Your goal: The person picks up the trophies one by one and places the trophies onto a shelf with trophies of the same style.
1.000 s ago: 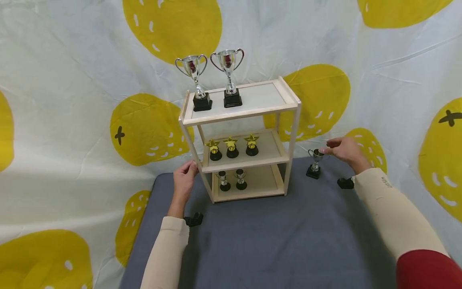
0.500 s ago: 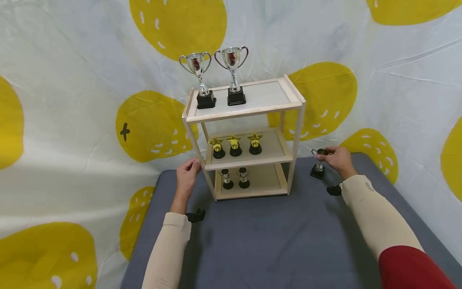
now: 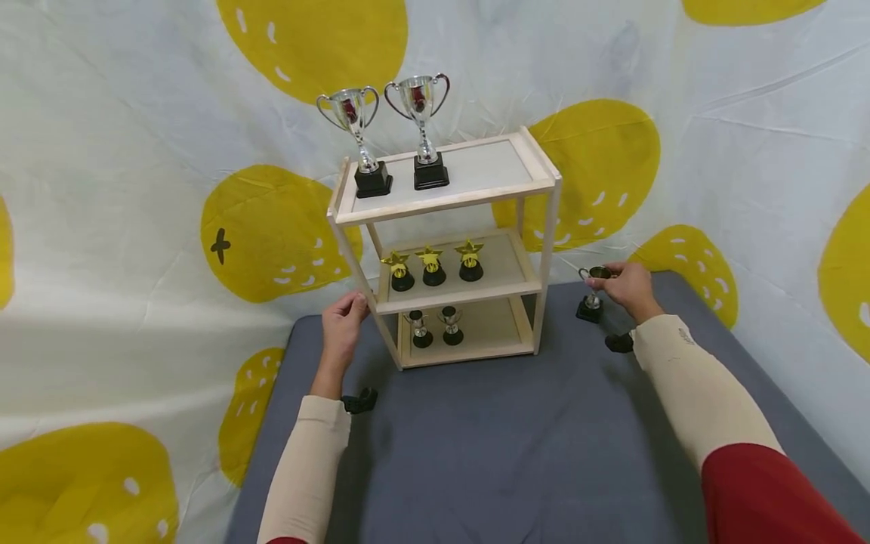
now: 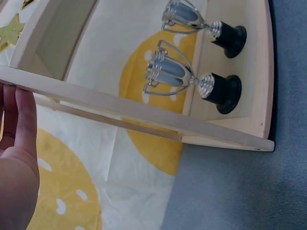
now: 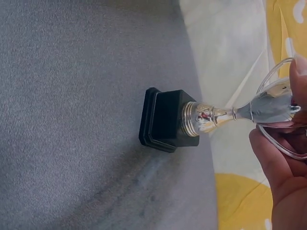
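A small silver trophy cup [image 3: 593,299] with a black square base stands upright to the right of a wooden shelf rack [image 3: 462,296]. My right hand [image 3: 629,289] grips its bowl near the rim, thumb on one side and fingers on the other, as the right wrist view shows close up. Whether the base [image 5: 165,120] touches the cloth I cannot tell. At the rack's left side, my left hand [image 3: 343,326] holds the front post [image 4: 110,101] at about middle-shelf height. Part of its fingers is cut off in the left wrist view.
Two large silver trophies [image 3: 430,151] stand on the top shelf. Three gold star trophies [image 3: 432,268] line the middle shelf, and two small silver cups [image 3: 451,326] the bottom one. A grey cloth [image 3: 489,446] covers the table; a patterned curtain [image 3: 136,113] hangs behind.
My right hand has moved left and closed its fingers on the small trophy's bowl. My left hand keeps its hold on the post. The head view has shifted slightly.
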### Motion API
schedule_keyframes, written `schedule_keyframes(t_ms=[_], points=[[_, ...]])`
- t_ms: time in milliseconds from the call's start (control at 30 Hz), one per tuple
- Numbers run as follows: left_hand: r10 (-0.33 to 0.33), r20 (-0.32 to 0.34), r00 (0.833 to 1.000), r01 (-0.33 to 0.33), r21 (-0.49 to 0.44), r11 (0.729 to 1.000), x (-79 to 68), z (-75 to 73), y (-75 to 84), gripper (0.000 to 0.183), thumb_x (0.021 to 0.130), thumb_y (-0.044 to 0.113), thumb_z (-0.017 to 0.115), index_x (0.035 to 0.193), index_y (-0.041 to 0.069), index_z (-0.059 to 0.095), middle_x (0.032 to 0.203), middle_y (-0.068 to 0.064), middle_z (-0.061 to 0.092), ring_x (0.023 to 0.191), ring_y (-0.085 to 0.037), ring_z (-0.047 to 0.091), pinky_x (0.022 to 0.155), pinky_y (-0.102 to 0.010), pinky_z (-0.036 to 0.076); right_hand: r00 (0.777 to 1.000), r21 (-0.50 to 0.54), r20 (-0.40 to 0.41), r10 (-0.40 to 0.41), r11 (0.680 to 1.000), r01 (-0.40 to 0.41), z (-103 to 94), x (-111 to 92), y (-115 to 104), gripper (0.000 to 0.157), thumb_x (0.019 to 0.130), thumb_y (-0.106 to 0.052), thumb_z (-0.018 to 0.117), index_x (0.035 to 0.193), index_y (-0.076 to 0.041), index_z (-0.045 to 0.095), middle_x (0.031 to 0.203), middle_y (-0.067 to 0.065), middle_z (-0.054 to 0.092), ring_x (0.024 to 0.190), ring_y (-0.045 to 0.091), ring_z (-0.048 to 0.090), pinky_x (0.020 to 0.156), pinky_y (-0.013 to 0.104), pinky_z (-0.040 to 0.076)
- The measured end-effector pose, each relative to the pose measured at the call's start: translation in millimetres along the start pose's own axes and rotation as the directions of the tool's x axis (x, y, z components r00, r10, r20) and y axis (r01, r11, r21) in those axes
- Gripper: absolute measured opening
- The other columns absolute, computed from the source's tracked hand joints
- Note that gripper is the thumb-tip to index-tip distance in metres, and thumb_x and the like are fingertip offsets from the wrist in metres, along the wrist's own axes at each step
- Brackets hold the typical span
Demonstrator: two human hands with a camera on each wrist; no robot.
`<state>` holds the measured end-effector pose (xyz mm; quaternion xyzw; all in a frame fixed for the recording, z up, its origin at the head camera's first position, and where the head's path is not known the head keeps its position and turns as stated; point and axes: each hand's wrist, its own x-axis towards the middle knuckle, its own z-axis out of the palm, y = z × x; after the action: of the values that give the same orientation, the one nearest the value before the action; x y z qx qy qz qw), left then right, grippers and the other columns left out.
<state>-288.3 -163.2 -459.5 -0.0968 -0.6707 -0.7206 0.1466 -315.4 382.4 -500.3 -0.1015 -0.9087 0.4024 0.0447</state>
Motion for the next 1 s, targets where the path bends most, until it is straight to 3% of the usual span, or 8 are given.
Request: schedule_keyframes(t_ms=[167,333,533,733,833,1000], points=[[-0.006,0.008,1.0,0.006,-0.007,1.0,2.1,3.0,1.2,0.034,0.105,0.01,0.06,0.125,-0.018,0.066,0.097,0.014,0.075,0.095,0.0,0.074,0.092,-0.017,0.06,1.0,-0.029,0.001,-0.011,1.0,0.011,-5.5,0.2,1.7,0.079,0.096,-0.048,0.072,0.15,0.006,0.051,0.139,0.036,0.058,0.108,0.045,0.055,0.08,0.047,0.052],[-0.009,0.007,1.0,0.009,-0.024,1.0,0.9,4.1,3.3,0.033,0.106,0.006,0.059,0.124,-0.02,0.065,0.096,0.014,0.075,0.096,0.0,0.073,0.091,-0.018,0.06,0.999,-0.05,0.021,-0.032,0.998,0.033,-14.1,-1.0,-1.8,0.081,0.096,-0.049,0.072,0.15,0.008,0.049,0.138,0.037,0.057,0.109,0.046,0.056,0.084,0.054,0.053],[-0.032,-0.009,0.999,0.031,-0.036,0.999,-1.0,2.5,3.4,0.031,0.105,0.005,0.059,0.124,-0.019,0.066,0.095,0.014,0.075,0.094,0.0,0.073,0.09,-0.017,0.06,0.997,-0.058,0.044,-0.059,0.996,0.062,-29.0,-1.5,-13.7,0.082,0.096,-0.05,0.072,0.15,0.006,0.049,0.138,0.036,0.057,0.109,0.044,0.056,0.081,0.05,0.053],[-0.034,0.0,0.999,0.034,-0.039,0.999,-0.7,0.9,3.3,0.033,0.105,0.006,0.059,0.125,-0.019,0.065,0.096,0.013,0.074,0.095,-0.001,0.073,0.09,-0.018,0.06,0.994,-0.063,0.054,-0.094,0.993,0.097,-50.1,-3.5,-30.2,0.083,0.096,-0.054,0.071,0.149,0.007,0.051,0.144,0.036,0.055,0.118,0.046,0.057,0.087,0.055,0.054],[-0.041,0.002,0.999,0.041,-0.032,0.999,-0.9,0.5,3.2,0.034,0.105,0.007,0.059,0.127,-0.02,0.064,0.097,0.013,0.073,0.095,-0.001,0.073,0.09,-0.018,0.06,0.992,-0.064,0.052,-0.113,0.991,0.116,-61.8,-5.2,-40.3,0.08,0.096,-0.053,0.072,0.146,0.007,0.055,0.142,0.036,0.057,0.119,0.045,0.057,0.083,0.048,0.055],[-0.05,-0.002,0.999,0.05,-0.02,0.999,-1.0,-0.2,2.9,0.035,0.106,0.009,0.06,0.128,-0.018,0.064,0.099,0.014,0.073,0.096,0.0,0.073,0.092,-0.019,0.06,0.984,-0.09,0.002,-0.177,0.98,0.177,-83.4,-7.9,-58.8,0.073,0.094,-0.05,0.075,0.137,0.008,0.064,0.131,0.035,0.065,0.103,0.037,0.057,0.066,0.032,0.047]])
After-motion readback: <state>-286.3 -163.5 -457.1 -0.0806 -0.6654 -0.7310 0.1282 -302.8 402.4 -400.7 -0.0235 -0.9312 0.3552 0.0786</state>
